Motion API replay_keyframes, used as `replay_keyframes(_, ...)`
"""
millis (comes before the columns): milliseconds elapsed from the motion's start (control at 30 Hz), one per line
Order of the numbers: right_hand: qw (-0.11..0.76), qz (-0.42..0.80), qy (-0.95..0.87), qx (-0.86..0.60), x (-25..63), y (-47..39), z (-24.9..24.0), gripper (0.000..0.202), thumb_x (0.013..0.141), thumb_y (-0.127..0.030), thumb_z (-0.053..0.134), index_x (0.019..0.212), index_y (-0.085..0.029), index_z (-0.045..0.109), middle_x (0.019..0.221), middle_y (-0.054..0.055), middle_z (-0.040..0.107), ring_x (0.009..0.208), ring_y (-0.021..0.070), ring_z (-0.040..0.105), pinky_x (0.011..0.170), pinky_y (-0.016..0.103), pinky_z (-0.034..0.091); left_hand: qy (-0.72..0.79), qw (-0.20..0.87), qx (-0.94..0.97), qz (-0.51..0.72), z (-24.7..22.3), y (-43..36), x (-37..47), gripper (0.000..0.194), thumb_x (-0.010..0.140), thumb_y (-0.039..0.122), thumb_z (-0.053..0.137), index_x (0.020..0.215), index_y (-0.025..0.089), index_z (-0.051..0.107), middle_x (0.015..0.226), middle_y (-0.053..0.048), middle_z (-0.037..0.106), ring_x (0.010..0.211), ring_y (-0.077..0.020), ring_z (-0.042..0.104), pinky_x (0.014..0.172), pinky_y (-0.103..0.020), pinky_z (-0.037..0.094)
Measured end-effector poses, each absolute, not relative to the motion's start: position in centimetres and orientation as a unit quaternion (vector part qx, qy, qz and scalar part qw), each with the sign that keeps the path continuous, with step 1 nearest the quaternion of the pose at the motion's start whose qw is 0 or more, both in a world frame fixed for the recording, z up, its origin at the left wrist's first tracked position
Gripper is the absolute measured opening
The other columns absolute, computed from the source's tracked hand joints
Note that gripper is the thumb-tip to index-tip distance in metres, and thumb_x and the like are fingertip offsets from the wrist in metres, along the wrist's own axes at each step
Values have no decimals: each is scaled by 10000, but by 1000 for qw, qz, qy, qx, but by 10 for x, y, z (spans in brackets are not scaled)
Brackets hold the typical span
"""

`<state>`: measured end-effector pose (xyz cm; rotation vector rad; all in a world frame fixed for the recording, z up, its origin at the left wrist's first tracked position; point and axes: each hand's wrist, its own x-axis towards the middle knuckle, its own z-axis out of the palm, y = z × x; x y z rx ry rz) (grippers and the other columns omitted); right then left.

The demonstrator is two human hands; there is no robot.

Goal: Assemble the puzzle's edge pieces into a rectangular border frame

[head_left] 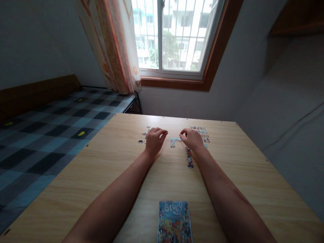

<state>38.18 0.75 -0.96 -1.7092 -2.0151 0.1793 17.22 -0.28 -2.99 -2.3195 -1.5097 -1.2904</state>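
Observation:
My left hand [156, 139] is held above the far part of the table, thumb and index finger pinched together. Anything between those fingertips is too small to make out. Beside it on the left lie loose jigsaw pieces [140, 141], some partly covered by the hand. My right hand [191, 137] is also pinched, its fingertips close to a joined L-shaped strip of pale puzzle pieces [172, 142]; what it holds, if anything, is unclear. Below the right wrist runs a joined column of darker puzzle pieces [189, 160]. More pieces [203, 130] lie behind and right of that hand.
The wooden table [101, 182] carries a puzzle box with "BLUEY" lettering [174, 222] at its near edge, between my forearms. A bed with a checked cover [50, 135] stands to the left. Beyond the table are a curtain [111, 44] and a barred window [177, 37].

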Motion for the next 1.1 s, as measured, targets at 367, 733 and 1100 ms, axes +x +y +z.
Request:
replay_keyframes(367, 494, -92, -660, -559, 396, 4, -33, 273, 941, -347, 495, 695, -227, 502, 699, 9, 505, 710, 180, 491, 695, 300, 386, -505, 73, -762, -399, -29, -6, 174, 413, 997, 354, 443, 618, 204, 505, 669, -29, 572, 681, -166, 517, 662, -303, 372)
replay_keyframes(733, 481, -101, -666, -562, 400, 10, -51, 359, 933, -344, 476, 614, -248, 346, 704, 34, 507, 767, 209, 466, 747, 344, 373, -479, 84, -814, -318, -30, -14, 187, 416, 950, 354, 484, 595, 188, 621, 637, -33, 607, 544, -133, 468, 544, -291, 280)
replay_keyframes(1100, 450, -115, -713, -525, 400, -9, -48, 384, 992, -364, 387, 628, -245, 357, 699, 34, 502, 780, 214, 460, 775, 346, 375, -472, 110, -841, -238, -35, -18, 196, 398, 945, 359, 461, 729, 174, 739, 747, -88, 711, 620, -178, 604, 569, -292, 377)
